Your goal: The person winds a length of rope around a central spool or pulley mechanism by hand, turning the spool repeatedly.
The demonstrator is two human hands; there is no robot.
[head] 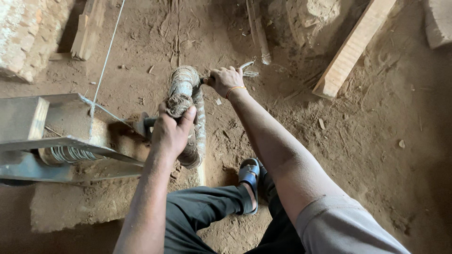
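Left hand (172,129) clenched on a wire coil (188,113) low over dirt, right hand (226,80) gripping pliers (247,68) at its top; likely to spring loose and whip if either grip slackens.

Greys and browns under your hands

You gripped a silvery-grey wire coil (187,108) over reddish-brown dirt floor (376,141); your wrist wore an orange band (234,89), your trousers (202,207) were dark grey, your sandal (248,176) blue-black, and the plank (351,49) pale tan.
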